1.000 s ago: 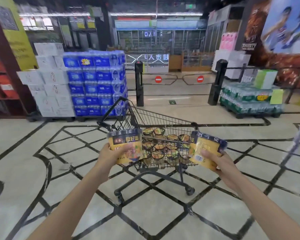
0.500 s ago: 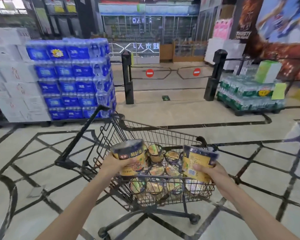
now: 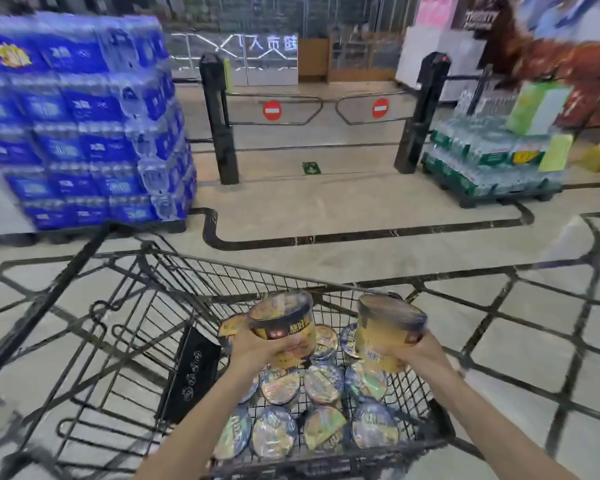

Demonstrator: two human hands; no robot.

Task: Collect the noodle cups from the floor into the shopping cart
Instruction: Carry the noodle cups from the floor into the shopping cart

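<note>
Both hands (image 3: 340, 348) now inside cart rim (image 3: 243, 268).

Black wire-metal cart (image 3: 264, 282) (matt), glossy film-wrapped noodle cups (image 3: 281, 388), polished floor (image 3: 326, 202).

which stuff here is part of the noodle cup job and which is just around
Job: left hand gripping a cup; right hand gripping another cup; cart; cups in cart.

Around: blue water packs; green water packs; gate; black card.
</note>
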